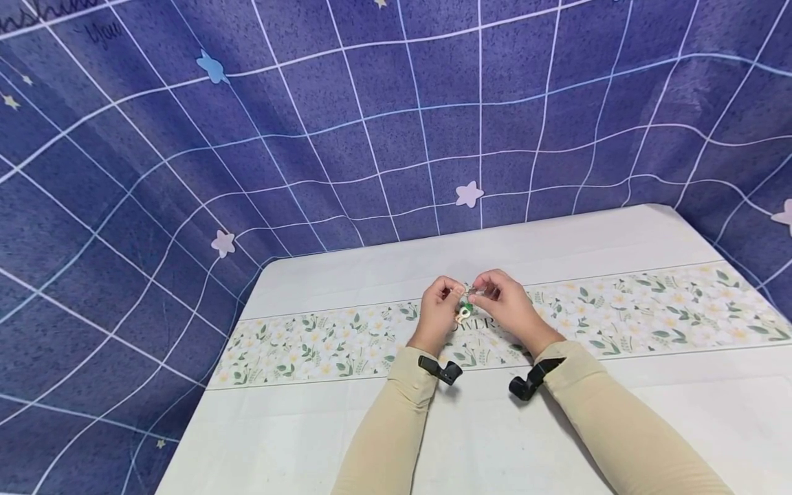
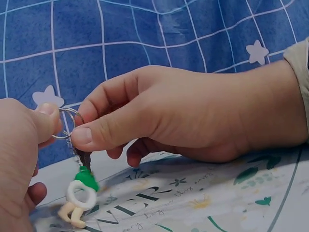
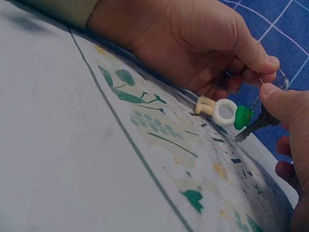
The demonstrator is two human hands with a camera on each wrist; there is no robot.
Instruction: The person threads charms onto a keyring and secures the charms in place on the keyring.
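Note:
A split metal key ring is held between both hands above the table. My left hand pinches its near side between thumb and fingertip. Thumb and forefinger of my right hand close on the ring's other side, where the dark key joins it; the thumb partly hides the key's head. From the ring a short chain carries a charm with a green top, a white hoop body and two cream legs. Both charm and key blade dangle below the fingers.
Under the hands lies a white table cover with a band of printed flowers and lettering. A blue curtain with white grid lines and stars hangs behind and at the sides. Each wrist wears a black camera strap.

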